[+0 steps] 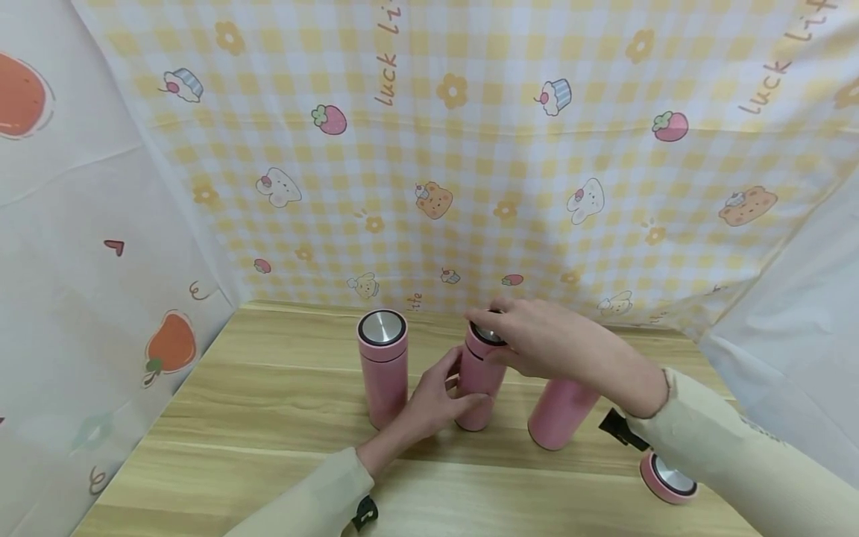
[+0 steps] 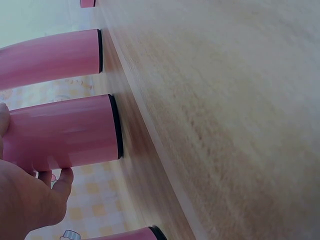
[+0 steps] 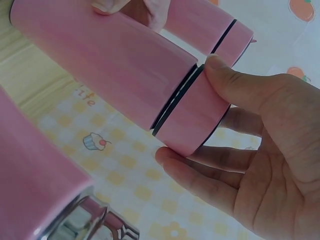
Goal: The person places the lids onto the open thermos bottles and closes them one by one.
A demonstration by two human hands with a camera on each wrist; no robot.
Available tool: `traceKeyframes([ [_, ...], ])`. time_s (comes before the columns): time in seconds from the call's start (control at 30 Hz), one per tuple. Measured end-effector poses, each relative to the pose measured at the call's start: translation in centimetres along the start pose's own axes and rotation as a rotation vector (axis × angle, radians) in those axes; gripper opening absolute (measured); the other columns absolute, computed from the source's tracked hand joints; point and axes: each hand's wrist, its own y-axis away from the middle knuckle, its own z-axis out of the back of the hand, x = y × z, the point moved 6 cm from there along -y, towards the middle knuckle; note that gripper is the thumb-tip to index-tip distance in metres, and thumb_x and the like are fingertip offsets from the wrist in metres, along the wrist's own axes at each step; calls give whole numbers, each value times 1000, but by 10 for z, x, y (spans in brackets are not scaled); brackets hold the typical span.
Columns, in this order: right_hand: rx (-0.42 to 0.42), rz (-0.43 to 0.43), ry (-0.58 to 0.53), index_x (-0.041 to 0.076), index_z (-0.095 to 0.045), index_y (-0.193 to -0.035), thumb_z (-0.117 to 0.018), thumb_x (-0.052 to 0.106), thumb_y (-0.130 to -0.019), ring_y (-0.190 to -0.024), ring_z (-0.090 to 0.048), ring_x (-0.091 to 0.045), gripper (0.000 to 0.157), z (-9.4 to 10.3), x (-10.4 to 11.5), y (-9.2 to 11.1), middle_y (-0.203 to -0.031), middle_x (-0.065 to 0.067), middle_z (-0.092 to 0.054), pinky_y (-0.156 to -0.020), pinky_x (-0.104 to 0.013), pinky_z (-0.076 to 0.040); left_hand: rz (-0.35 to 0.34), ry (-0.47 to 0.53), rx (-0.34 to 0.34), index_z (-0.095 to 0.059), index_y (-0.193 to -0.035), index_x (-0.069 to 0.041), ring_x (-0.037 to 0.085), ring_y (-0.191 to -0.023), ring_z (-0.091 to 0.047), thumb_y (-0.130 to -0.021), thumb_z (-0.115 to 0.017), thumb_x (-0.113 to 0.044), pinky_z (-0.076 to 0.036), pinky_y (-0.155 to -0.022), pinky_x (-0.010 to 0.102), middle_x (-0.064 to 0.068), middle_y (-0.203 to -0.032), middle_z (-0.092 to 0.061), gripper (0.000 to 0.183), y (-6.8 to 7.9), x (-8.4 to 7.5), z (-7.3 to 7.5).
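Note:
In the head view, the middle pink thermos stands upright on the table. My left hand grips its body from the left, thumb in front. From the right, my right hand holds the silver-topped lid of this same thermos. A thin gap shows between lid and body in the right wrist view, with my thumb and fingers around the lid's sides. The left wrist view shows the base of the gripped thermos, but its lid is out of frame.
A capped pink thermos stands at the left. Another thermos stands at the right, its metal neck bare. A loose lid lies near the right sleeve. A checked cloth hangs behind the wooden table.

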Motion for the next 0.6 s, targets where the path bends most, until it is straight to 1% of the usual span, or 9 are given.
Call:
traceKeyframes([
  [0.3, 25, -46, 22, 11, -63, -126, -81, 29, -90, -61, -52, -14, 45, -2, -1, -1, -93, -3, -55, -51, -28, -48, -6, -16, -2, -43, -152, -23, 14, -129, -51, -91, -81, -23, -45, -107, 41, -5, -141, -54, 72, 0, -1, 0],
  [0.6, 14, -49, 26, 11, -62, -122, -81, 30, -90, -58, -47, -12, 42, -3, -2, -1, -88, -1, -51, -48, -26, -44, -3, -16, -2, -43, -152, -23, 14, -129, -51, -91, -81, -23, -44, -107, 41, -5, -141, -54, 72, 0, 0, -1],
])
